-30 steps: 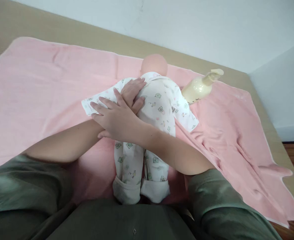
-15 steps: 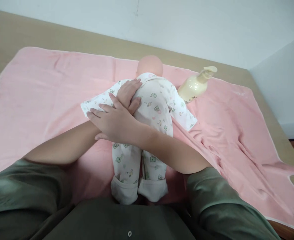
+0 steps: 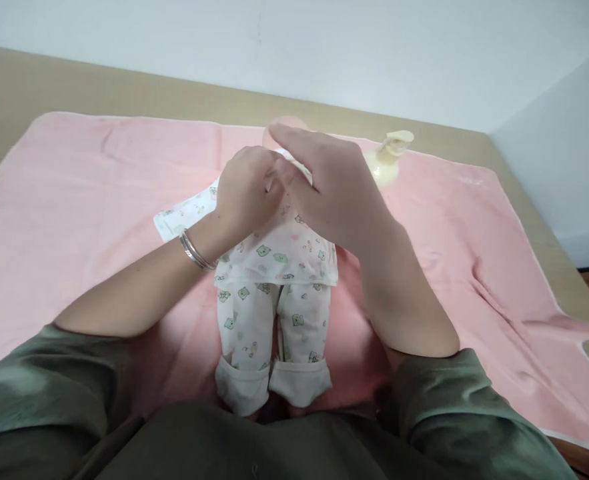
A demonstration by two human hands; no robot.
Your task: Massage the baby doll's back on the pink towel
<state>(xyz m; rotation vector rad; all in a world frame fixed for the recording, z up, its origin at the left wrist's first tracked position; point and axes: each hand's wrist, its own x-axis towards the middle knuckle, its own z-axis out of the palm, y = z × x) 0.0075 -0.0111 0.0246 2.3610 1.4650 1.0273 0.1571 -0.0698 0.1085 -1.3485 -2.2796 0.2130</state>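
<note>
My left hand (image 3: 249, 190) and my right hand (image 3: 337, 190) meet above the upper back of a baby doll (image 3: 274, 257). The right hand lies slanted with its forefinger stretched out, and its thumb touches the left hand. Most of the left fingers are hidden behind the right hand. No object shows between the hands. Face down, the doll wears a white top and trousers with small green animal prints. Its head and right sleeve are mostly covered by my right hand; its left sleeve (image 3: 187, 210) spreads outward. A silver bracelet (image 3: 194, 250) circles my left wrist.
Under the doll is a pink blanket (image 3: 104, 180), creased on the right, over a wooden surface (image 3: 124, 80). A cream pump bottle (image 3: 385, 167) stands beyond my right hand, partly covered by it. A white wall (image 3: 324, 53) rises behind.
My hands, earlier crossed with the right over the left wrist and the left on the doll's back, have uncrossed and come together above the back. The view has shifted slightly.
</note>
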